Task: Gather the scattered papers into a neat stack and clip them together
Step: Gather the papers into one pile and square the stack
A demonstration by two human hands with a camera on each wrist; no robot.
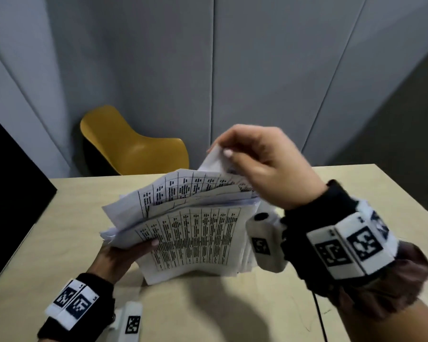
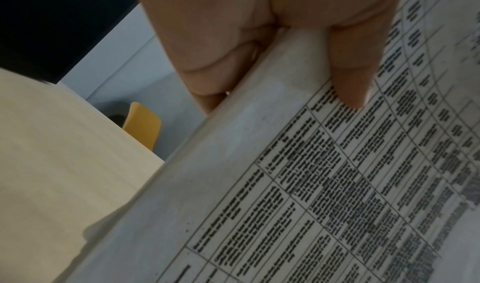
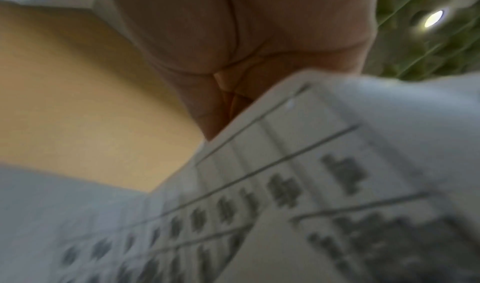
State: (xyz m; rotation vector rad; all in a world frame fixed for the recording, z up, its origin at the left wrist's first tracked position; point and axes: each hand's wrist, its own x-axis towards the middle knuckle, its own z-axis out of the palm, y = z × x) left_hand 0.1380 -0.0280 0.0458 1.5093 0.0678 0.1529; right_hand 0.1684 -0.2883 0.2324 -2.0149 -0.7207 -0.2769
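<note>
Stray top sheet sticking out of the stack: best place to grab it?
Its raised far corner, from above. It stands clear of the stack, so the right hand can pinch it alone there. The left hand grips the stack's left edge, thumb on top, bracing it on the table.

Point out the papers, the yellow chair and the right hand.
papers [image 1: 195, 240]: head view, front printed sheet.
yellow chair [image 1: 134, 146]: head view, seat shell.
right hand [image 1: 265, 164]: head view, back of the hand.
</note>
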